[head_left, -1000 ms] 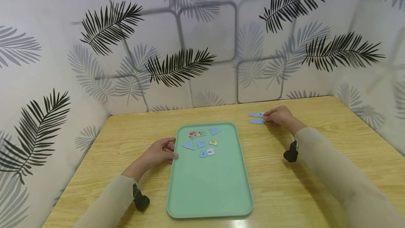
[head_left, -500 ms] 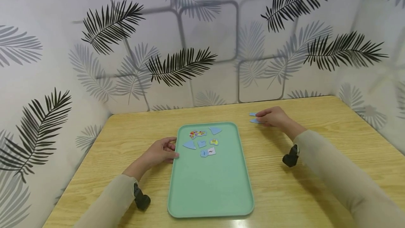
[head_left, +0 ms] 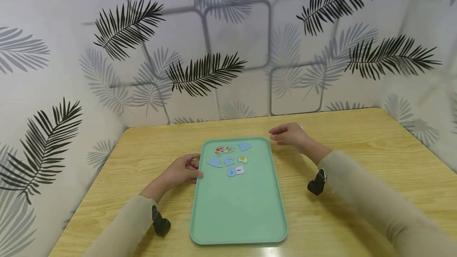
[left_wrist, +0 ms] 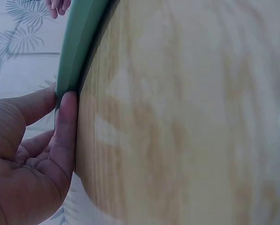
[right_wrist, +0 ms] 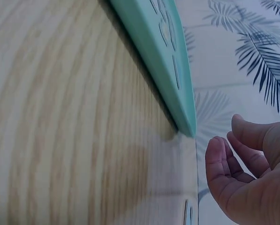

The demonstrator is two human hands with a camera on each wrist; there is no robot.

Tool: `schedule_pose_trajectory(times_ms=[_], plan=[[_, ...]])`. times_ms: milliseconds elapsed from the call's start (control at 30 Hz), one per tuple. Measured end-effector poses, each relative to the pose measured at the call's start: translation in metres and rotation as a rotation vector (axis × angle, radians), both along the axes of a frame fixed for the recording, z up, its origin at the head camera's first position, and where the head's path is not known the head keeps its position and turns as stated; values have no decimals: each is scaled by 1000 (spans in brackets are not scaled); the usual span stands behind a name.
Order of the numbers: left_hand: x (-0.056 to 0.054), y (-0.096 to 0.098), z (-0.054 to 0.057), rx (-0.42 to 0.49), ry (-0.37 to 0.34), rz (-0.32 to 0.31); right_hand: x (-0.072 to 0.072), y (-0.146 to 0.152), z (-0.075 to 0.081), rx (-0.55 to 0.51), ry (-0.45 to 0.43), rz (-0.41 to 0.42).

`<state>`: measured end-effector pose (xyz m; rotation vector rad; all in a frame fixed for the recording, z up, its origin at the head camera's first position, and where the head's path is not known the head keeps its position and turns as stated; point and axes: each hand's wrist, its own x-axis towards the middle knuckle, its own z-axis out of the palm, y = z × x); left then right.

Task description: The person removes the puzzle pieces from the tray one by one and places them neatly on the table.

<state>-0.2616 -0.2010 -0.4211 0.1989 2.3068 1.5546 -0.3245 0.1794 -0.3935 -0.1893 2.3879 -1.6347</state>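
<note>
A green tray [head_left: 239,209] lies on the table, several flat puzzle pieces spread over its far half. Among them are a multicoloured piece [head_left: 224,150], a yellow one [head_left: 242,160], a blue-and-white one [head_left: 236,171] and plain light-blue ones such as the triangular piece [head_left: 215,162]. My left hand [head_left: 182,169] pinches the tray's left rim, thumb and fingers on either side of it in the left wrist view. Beside the far right corner, my right hand [head_left: 290,135] hovers with loosely bent fingers, holding nothing. Two blue pieces [right_wrist: 188,213] lie on the table below it, mostly hidden in the head view.
The wooden table [head_left: 339,130] runs back to a wall [head_left: 228,43] patterned with leaves. Side walls close it in on the left and right. A small black wrist camera [head_left: 160,221] sits on the left sleeve, and another camera [head_left: 317,183] on the right.
My right hand has left the two blue pieces on the table and moved left and nearer, toward the tray's corner. My left hand stays on the rim.
</note>
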Motion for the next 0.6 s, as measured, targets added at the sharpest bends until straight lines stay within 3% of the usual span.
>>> schedule_pose_trajectory(times_ms=[333, 600], plan=[[0, 1, 1, -7, 1, 8, 4, -39, -4, 31, 6, 17], [1, 1, 2, -8, -3, 11, 1, -64, -13, 150, 79, -32]])
